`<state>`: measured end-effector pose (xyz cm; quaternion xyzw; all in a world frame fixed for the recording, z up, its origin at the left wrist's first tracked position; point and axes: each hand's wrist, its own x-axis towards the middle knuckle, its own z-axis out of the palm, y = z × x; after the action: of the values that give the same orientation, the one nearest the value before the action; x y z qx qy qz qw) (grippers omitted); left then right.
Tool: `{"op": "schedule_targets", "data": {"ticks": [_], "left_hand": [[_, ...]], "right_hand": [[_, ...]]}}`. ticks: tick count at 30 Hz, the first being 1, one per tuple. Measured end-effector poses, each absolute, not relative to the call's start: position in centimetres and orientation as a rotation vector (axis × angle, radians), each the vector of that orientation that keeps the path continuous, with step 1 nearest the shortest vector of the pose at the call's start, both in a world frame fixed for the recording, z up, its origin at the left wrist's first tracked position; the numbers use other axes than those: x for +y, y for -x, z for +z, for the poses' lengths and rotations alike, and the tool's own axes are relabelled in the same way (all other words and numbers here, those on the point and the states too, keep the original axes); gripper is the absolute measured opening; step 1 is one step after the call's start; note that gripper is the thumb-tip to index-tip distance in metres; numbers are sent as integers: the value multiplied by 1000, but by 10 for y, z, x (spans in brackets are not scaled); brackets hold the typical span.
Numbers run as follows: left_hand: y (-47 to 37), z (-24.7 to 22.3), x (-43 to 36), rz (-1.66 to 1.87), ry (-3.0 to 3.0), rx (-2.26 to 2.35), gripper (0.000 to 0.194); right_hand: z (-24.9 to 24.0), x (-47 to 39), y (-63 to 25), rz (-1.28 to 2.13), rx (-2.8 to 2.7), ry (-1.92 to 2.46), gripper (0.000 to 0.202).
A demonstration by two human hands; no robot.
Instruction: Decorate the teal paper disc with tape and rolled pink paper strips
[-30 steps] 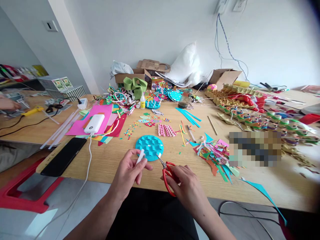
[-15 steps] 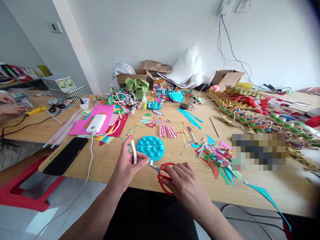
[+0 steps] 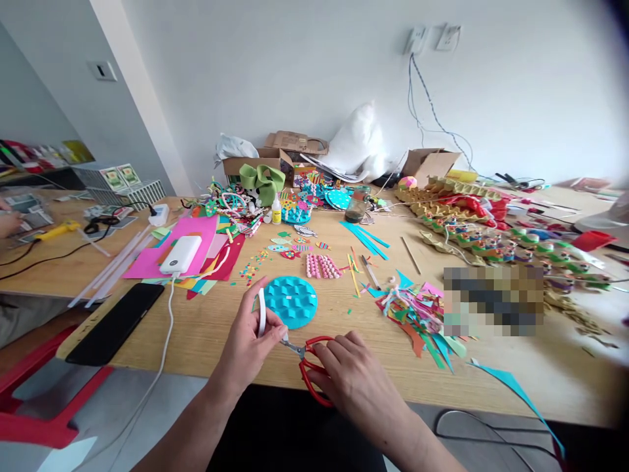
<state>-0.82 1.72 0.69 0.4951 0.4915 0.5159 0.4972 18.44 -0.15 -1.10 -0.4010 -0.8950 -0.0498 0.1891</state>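
My left hand (image 3: 253, 337) pinches a narrow strip of white tape (image 3: 262, 313) that curls up past its fingers. A small white end of it shows at the thumb tip. In my right hand (image 3: 346, 360) is a pair of scissors (image 3: 314, 341) with red handles, its blades pointing left and meeting the left fingertips. How far the blades are apart is hard to see. Just beyond the left hand lies a round blue disc (image 3: 302, 314) with raised bumps and small white pieces on it.
Paper scraps (image 3: 417, 314) lie to the right, near a pen (image 3: 371, 272). Pink beaded pieces (image 3: 322, 266) and paper fish (image 3: 289, 254) sit behind the disc. On the left are a phone (image 3: 115, 323) and a white power bank (image 3: 181, 254) with its cable. Another person's hand (image 3: 8, 219) is far left.
The view has shifted, so the table things appear further left. The white end at the blade tips now sits closer against my left thumb. Both hands keep their holds.
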Motion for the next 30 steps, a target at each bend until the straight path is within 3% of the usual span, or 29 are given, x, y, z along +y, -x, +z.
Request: {"op": "schedule_targets", "data": {"ticks": [7, 13, 17, 20, 26, 30], "left_hand": [[15, 5, 23, 1454, -1123, 1219, 89], [19, -1, 30, 1491, -972, 1224, 91], [17, -1, 33, 1487, -921, 1202, 93], [16, -1, 34, 1469, -909, 1186, 93], [14, 0, 33, 1432, -914, 1198, 93], [17, -1, 31, 1413, -936, 1203, 92]], "right_hand": [[-26, 11, -215, -175, -2559, 1462, 8], [-35, 30, -271, -385, -2478, 1958, 14], [-34, 33, -285, -278, -2455, 2001, 20], [-21, 35, -269, -14, -2247, 1954, 19], [-4, 40, -180, 1092, -1618, 1361, 28], [-11, 46, -133, 1453, -1343, 1226, 38]]}}
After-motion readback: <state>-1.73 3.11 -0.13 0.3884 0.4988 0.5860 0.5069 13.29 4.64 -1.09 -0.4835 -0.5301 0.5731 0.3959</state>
